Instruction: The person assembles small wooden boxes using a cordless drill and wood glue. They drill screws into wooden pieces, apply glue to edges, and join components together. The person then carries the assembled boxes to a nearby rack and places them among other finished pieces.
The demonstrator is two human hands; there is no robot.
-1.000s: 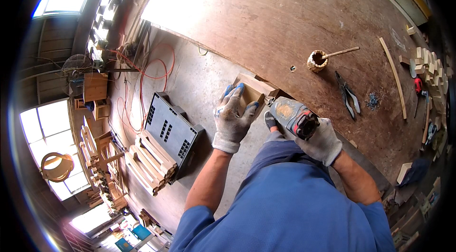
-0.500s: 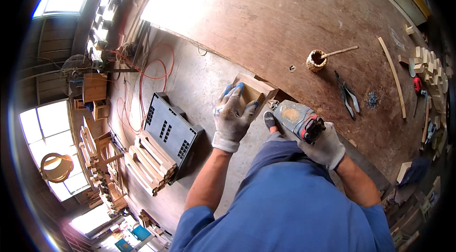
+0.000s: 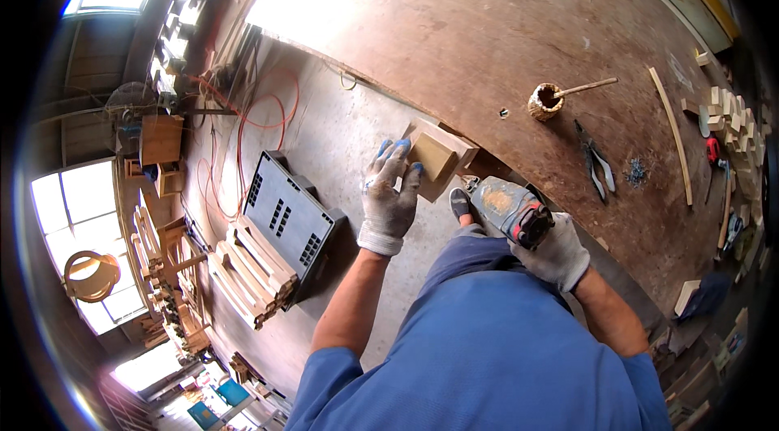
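Observation:
My left hand point(image 3: 389, 196), in a pale work glove with blue fingertips, has its fingers spread beside a wooden piece point(image 3: 448, 139) at the table's edge. A smaller wood block point(image 3: 432, 159) lies against that piece. The thumb and fingertips are close to the block's left side; whether they touch it I cannot tell. My right hand point(image 3: 560, 256), also gloved, is closed round a worn grey nail gun point(image 3: 503, 204) with a red and black end. Its metal nose points toward the wooden piece. The handle is hidden under the body.
On the brown tabletop point(image 3: 454, 41) stand a crusted pot point(image 3: 542, 102) with a stick, pliers point(image 3: 595, 161), a small pile of fasteners point(image 3: 635, 172) and a wood strip point(image 3: 672, 139). A grey crate point(image 3: 288, 212), wood strips point(image 3: 253, 273) and orange hoses point(image 3: 242, 131) lie to the left.
My left hand has drawn back a little to the left, its fingers coming off the top of the wooden piece, so the block shows more. The right hand and nail gun have barely moved.

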